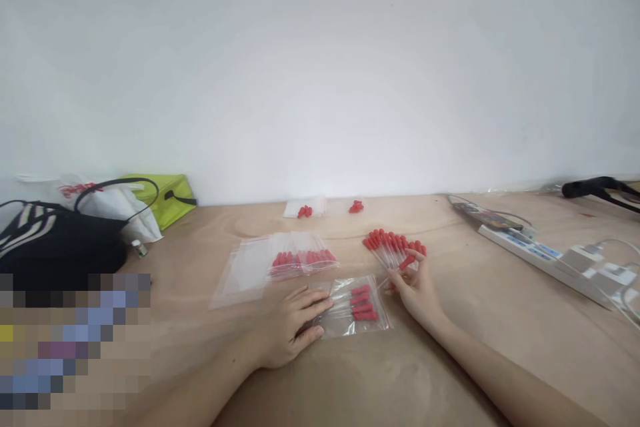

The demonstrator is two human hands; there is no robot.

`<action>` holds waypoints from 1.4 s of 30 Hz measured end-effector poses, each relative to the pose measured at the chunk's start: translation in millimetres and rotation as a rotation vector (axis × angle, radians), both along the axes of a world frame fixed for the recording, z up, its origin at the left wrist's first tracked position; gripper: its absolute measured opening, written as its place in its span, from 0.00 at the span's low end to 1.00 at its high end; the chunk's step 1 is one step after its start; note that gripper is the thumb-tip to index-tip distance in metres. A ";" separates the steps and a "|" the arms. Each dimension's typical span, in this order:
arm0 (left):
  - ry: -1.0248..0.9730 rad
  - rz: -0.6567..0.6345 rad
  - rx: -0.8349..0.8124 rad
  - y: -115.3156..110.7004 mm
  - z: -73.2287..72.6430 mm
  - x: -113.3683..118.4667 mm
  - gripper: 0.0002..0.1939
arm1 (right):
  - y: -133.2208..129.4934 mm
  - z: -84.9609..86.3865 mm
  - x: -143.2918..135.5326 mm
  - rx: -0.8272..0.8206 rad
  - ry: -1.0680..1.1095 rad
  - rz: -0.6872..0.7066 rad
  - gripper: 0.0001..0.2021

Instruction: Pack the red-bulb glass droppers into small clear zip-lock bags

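"So, hands?"

"L hand (296,327) spread, resting on zip bag (341,327); R hand (413,285) pinching red-bulb dropper (407,262) beside bag's right edge."

"Risk?"

"Tip might snag bag's edge, esp. if L hand slips."

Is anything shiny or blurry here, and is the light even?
In the head view, white glare flecks the clear bag by the left hand; in that view, coarse pixel blocks hide the lower left; there too, the wall is brighter low in the middle.
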State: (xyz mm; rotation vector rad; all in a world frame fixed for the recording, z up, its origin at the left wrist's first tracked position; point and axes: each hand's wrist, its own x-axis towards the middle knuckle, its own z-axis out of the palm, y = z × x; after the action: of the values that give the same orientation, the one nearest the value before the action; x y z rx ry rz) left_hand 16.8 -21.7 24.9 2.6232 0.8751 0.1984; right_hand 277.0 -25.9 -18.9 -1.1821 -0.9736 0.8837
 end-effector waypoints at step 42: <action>-0.031 -0.024 0.048 -0.3 -3.3 -0.2 0.23 | -4.8 1.2 -9.8 -0.151 -0.164 0.235 0.15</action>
State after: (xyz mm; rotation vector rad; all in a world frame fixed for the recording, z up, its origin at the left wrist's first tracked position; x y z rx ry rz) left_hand 16.6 -22.0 21.6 2.6658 0.8379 0.2555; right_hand 267.2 -30.6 -17.7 -1.3015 -1.2142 1.0739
